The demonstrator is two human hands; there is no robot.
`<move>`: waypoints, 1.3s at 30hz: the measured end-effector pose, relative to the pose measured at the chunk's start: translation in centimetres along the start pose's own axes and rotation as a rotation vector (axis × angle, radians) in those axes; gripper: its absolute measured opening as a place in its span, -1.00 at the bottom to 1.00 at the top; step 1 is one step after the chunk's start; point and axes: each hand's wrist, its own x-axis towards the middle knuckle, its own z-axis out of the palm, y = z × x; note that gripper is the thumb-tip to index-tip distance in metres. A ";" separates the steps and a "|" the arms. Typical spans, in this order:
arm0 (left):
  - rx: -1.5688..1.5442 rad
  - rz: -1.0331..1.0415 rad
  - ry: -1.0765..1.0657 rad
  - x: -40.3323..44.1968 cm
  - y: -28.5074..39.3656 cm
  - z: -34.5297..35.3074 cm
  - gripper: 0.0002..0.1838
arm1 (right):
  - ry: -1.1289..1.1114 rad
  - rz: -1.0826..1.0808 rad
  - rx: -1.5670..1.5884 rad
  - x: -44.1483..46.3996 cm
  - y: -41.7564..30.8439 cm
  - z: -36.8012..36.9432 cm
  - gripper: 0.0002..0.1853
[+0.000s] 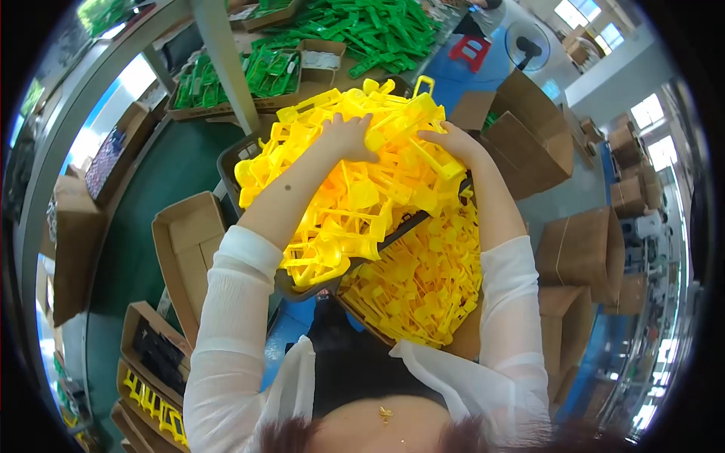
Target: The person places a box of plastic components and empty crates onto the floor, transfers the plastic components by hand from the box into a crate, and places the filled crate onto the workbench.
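A dark crate (226,162) is heaped with bright yellow plastic parts (362,195), some with looped or framed ends. My left hand (350,139) rests on top of the heap, fingers apart and partly sunk among the pieces. At the heap's right side, my right hand (451,143) reaches in with fingers stretched out, touching a long yellow piece. Several yellow parts lie between the two hands. Below the crate's edge, a cardboard box (470,332) holds many more small yellow parts. Some fingertips are hidden by the pieces.
Green plastic parts (362,34) are piled at the back, with more in a shallow carton (291,97). A metal post (226,64) stands at the back left. Open cardboard boxes (529,143) stand on the right; an open carton (189,253) lies on the green surface (124,241) at left.
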 end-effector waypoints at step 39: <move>-1.197 -0.758 0.853 -30.6 -2.7 20.1 -0.60 | 0.110 -0.289 -0.192 0.1 18.6 -2.8 -0.72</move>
